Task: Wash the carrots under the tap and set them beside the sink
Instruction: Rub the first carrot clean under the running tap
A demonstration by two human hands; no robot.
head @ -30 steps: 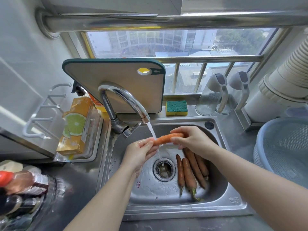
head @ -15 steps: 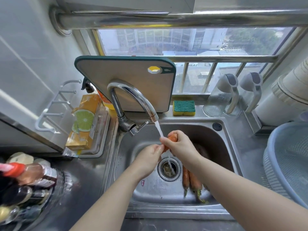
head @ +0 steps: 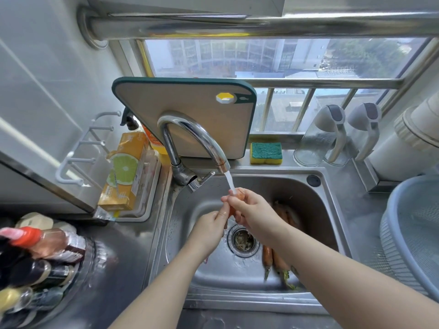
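Water runs from the curved steel tap onto an orange carrot held nearly upright over the sink. My right hand is wrapped around the carrot's upper part, hiding most of it. Fingers of my left hand grip its lower end. Several more carrots lie on the sink bottom right of the drain, partly hidden under my right forearm.
A cutting board leans behind the tap, with a sponge to its right. A tray with an orange box sits left of the sink; bottles stand at the near left. A blue basin lies on the right counter.
The carrot has turned from lying across under the stream to standing nearly upright. My hands have closed in together around it, and my view has shifted left.
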